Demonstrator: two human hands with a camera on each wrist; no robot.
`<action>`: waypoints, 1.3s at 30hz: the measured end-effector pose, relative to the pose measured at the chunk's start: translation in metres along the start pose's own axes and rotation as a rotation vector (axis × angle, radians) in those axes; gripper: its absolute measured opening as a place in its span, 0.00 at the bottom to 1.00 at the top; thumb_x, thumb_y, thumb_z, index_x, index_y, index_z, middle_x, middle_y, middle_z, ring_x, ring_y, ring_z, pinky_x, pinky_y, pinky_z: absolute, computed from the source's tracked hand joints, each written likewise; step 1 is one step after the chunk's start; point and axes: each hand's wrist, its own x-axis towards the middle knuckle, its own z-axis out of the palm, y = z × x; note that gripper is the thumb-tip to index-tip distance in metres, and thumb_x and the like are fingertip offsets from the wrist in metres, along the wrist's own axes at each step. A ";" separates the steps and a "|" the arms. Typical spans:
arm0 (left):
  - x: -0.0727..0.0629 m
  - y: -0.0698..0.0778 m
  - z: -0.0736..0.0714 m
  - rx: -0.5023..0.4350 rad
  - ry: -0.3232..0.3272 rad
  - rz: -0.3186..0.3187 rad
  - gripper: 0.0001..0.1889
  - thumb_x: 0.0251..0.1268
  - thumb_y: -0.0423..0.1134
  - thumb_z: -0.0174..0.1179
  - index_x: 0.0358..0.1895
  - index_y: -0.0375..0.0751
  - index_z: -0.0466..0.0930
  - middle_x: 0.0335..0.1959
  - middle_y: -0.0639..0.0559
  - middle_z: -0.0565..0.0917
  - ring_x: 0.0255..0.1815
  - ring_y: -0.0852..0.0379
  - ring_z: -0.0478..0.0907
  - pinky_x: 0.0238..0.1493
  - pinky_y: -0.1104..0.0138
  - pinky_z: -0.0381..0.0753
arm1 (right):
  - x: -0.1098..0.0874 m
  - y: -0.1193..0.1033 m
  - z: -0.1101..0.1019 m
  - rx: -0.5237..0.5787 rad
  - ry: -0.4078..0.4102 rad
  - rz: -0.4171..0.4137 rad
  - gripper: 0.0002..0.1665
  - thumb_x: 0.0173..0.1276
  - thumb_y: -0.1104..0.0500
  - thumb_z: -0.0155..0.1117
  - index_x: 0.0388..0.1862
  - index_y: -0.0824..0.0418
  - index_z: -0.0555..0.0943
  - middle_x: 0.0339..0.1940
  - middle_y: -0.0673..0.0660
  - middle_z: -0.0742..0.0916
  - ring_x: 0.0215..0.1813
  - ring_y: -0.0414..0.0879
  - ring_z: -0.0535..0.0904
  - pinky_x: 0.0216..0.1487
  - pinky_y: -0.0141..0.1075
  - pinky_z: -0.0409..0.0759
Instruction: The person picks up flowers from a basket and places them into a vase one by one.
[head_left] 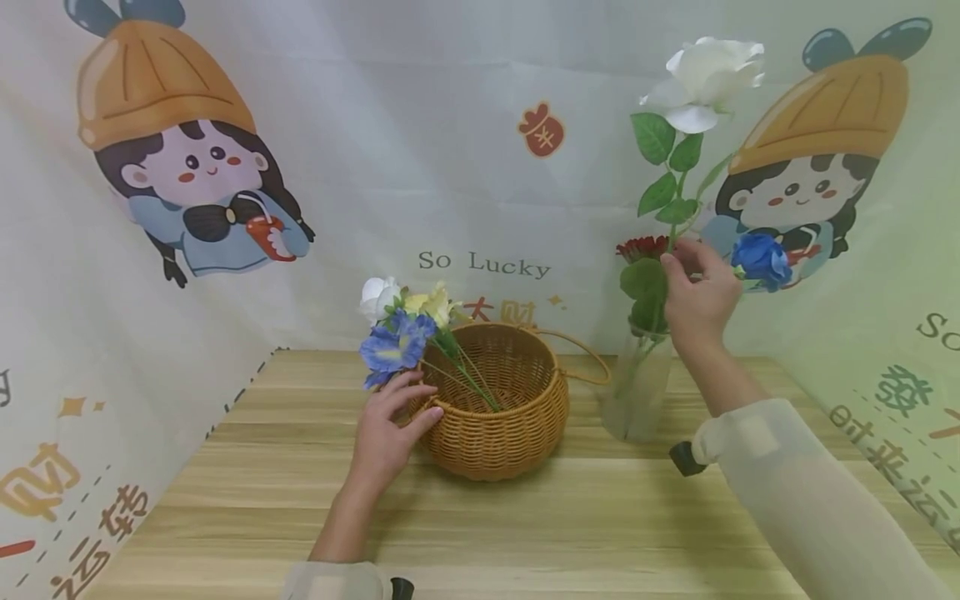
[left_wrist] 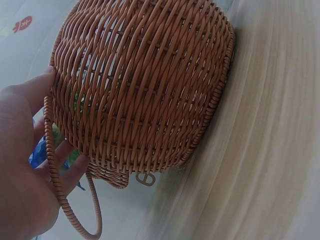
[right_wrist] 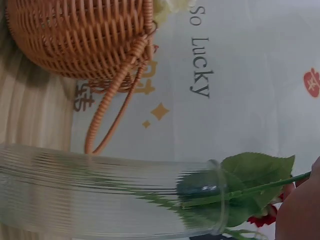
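Note:
My right hand (head_left: 703, 296) pinches the green stem (right_wrist: 250, 192) of a tall white rose (head_left: 705, 79). The stem's lower end shows within the mouth of a clear vase (right_wrist: 115, 195). Close to that hand are a red flower (head_left: 642, 247) and a blue rose (head_left: 761, 260); their stems are partly hidden. My left hand (head_left: 386, 429) holds the left rim of a wicker basket (head_left: 498, 446), thumb at the front and fingers farther back. A handle (left_wrist: 55, 175) loops across that palm. White (head_left: 378, 298), yellow (head_left: 431, 304) and blue-purple flowers (head_left: 393, 346) lean over the basket's left rim.
Basket and vase stand on a wood-grain table (head_left: 525, 533), the vase to the right. The second basket handle (head_left: 588, 354) sticks out toward the vase. Printed cloth (head_left: 450, 167) hangs behind and at both sides.

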 end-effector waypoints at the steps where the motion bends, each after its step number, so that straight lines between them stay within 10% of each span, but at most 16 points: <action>1: 0.000 0.000 0.000 0.000 0.000 0.002 0.14 0.57 0.39 0.72 0.47 0.42 0.86 0.62 0.46 0.77 0.65 0.44 0.67 0.59 0.53 0.76 | -0.001 0.003 0.000 -0.015 -0.002 0.005 0.14 0.68 0.61 0.65 0.49 0.67 0.84 0.42 0.60 0.86 0.39 0.37 0.76 0.39 0.24 0.75; 39: 0.000 -0.002 0.002 -0.013 0.009 0.000 0.15 0.56 0.39 0.72 0.47 0.42 0.86 0.62 0.48 0.77 0.65 0.44 0.67 0.60 0.54 0.75 | -0.038 0.051 0.006 -0.078 -0.071 -0.080 0.12 0.64 0.71 0.64 0.47 0.70 0.80 0.39 0.64 0.85 0.37 0.46 0.79 0.38 0.24 0.74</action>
